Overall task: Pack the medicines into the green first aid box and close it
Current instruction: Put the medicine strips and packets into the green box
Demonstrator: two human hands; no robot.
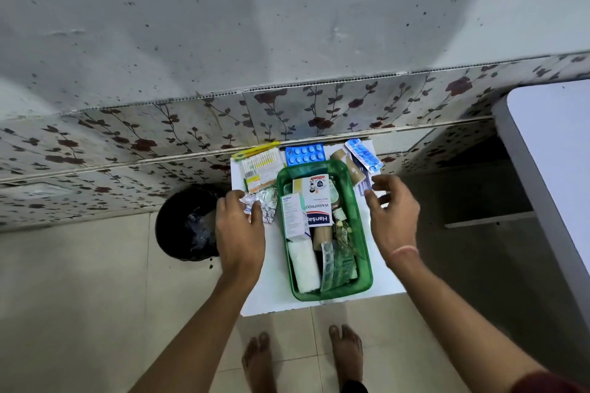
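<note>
The green first aid box (360,226) stands open on a small white table (271,297), holding a Hansaplast packet (317,201), a white carton (293,217), a gauze roll (303,265) and blister strips. My left hand (239,230) grips silver foil tablet strips (263,202) left of the box. My right hand (392,217) hovers with fingers apart at the box's right rim, near a dark sachet (364,183). Behind the box lie a blue tablet blister (305,154), a second blue strip (364,155), a tan bandage roll (346,166) and a pack of cotton swabs (260,167).
A black bin (188,223) stands on the tiled floor left of the table. A floral-tiled wall runs just behind the table. A white counter (555,153) juts in at the right. My bare feet (303,357) are at the table's front edge.
</note>
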